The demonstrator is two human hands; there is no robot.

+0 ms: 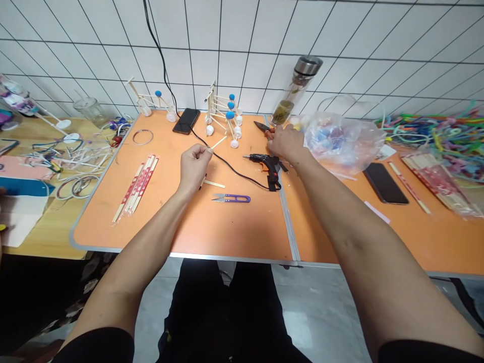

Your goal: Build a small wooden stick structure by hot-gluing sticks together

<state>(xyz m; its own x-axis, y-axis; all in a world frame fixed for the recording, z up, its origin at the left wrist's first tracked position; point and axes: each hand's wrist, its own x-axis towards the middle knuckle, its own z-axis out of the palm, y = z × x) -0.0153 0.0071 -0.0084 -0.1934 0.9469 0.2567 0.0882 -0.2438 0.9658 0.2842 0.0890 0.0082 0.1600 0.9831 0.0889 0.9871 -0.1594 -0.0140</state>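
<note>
My left hand is closed, pinching a short pale wooden stick that points up and to the right. My right hand reaches to the back of the table, its fingers closed round the handles of a pair of pliers whose dark jaws point left. Just in front of that hand lies a black glue gun with an orange trigger. Between my arms are purple thread snips and another short stick piece. Stick frames with blue balls and white wheels stand beyond my left hand.
Paper-wrapped chopsticks lie at left. A black cord crosses the orange table. Along the back stand a phone, a glass bottle and a plastic bag. Another phone rests at right.
</note>
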